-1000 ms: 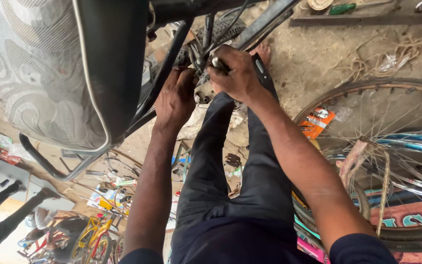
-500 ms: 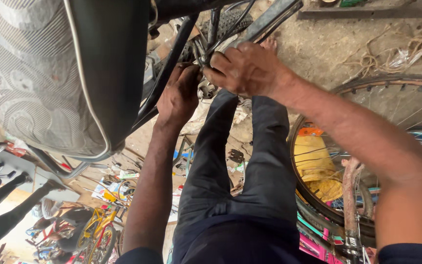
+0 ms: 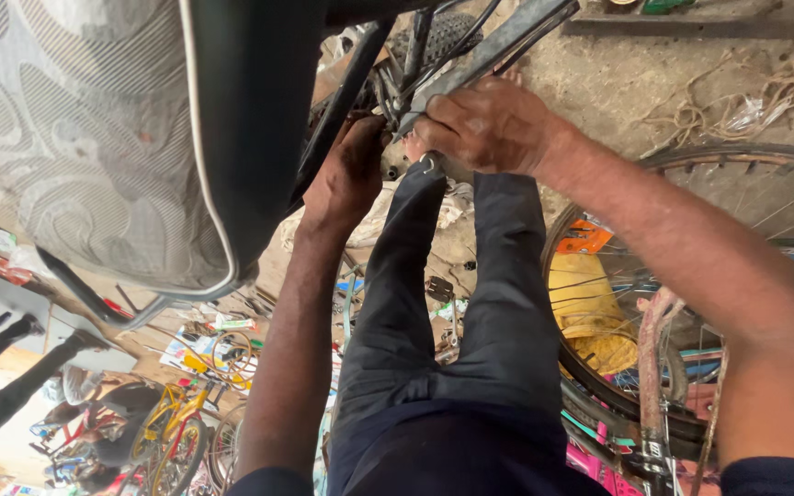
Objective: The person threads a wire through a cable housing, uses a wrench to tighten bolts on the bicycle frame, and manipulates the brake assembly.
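Note:
I am bent over a bicycle, looking down past its patterned grey saddle (image 3: 94,138). My left hand (image 3: 349,174) reaches up under the black frame tubes (image 3: 346,87) and grips a part there; what it holds is hidden. My right hand (image 3: 489,124) is closed around a metal spanner (image 3: 429,165) at the joint where the frame stays (image 3: 498,41) meet. Both hands are greasy and almost touch. My dark trousers (image 3: 452,340) fill the middle below.
A bicycle wheel (image 3: 682,276) with spokes and yellow cloth lies on the dirt floor at right. Loose rope (image 3: 719,106) lies at top right. Tools and small parts litter the ground near my feet. A small yellow bicycle (image 3: 176,422) stands at lower left.
The view has swung closer to the frame joint. My right hand has shifted down and left along the stay, now turned over the spanner. My left hand stays in place.

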